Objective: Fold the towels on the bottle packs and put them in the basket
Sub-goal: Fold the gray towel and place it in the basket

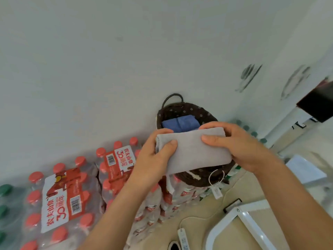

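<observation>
A folded grey towel hangs in the air just over the near rim of the dark woven basket. My left hand pinches its left end, thumb on top. My right hand grips its right end, thumb on top and fingers curled round the far edge. Inside the basket lies a folded blue towel. The basket stands on shrink-wrapped bottle packs with red caps, against the white wall.
A white tag on a ring dangles from the basket's front. Green-capped bottles sit at far left. On the tan floor lie a white power strip with its cable and a white frame.
</observation>
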The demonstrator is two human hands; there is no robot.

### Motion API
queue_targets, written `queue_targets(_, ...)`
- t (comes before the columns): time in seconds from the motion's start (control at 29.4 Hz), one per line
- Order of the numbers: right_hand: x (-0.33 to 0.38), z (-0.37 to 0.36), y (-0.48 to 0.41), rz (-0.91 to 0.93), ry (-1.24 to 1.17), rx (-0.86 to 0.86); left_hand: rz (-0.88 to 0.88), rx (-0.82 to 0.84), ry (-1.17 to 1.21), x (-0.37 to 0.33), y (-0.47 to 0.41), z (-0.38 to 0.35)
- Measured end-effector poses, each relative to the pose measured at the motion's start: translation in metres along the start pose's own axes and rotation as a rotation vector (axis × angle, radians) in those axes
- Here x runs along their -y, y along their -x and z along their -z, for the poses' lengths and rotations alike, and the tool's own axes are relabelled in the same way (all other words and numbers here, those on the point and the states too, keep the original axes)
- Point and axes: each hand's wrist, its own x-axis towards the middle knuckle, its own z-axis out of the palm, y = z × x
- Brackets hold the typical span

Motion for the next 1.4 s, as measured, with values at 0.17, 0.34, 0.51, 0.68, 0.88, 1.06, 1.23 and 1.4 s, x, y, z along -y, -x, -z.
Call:
queue_targets(0.17, -0.012, 0.094, -0.039, -0.031, 0.151, -0.173, -0.214, 0.079, -0.558, 0.012, -0.075, -0.054)
queue_targets(0.34, -0.024, 0.114, -0.078, -0.058, 0.386, -0.02, -0.225, 0.465, -1.229, 0.039, -0.12, -0.075)
queue_targets(0.51, -0.049, 0.082, -0.11, -0.119, 0.53, 0.244, -0.118, 0.615, -1.364, 0.042, -0.14, -0.076)
queue_targets(0.68, -0.079, 0.071, -0.126, -0.236, 0.542, 0.407, 0.01, 0.592, -1.269, 0.038, -0.148, -0.073)
queue_targets(0.88, -0.072, 0.084, -0.127, -0.27, 0.296, 0.441, 0.032, 0.53, -1.262, 0.036, -0.143, -0.076)
queue_targets(1.06, -0.08, 0.067, -0.124, -0.177, 0.773, 0.418, -0.012, 0.507, -1.235, 0.036, -0.14, -0.075)
queue_targets(1.23, -0.077, 0.059, -0.122, 0.009, 1.133, 0.346, -0.077, 0.593, -1.432, 0.04, -0.135, -0.076)
queue_targets(1.4, -0.082, 0.057, -0.116, 0.213, 1.415, 0.209, -0.054, 0.583, -1.508, 0.042, -0.128, -0.084)
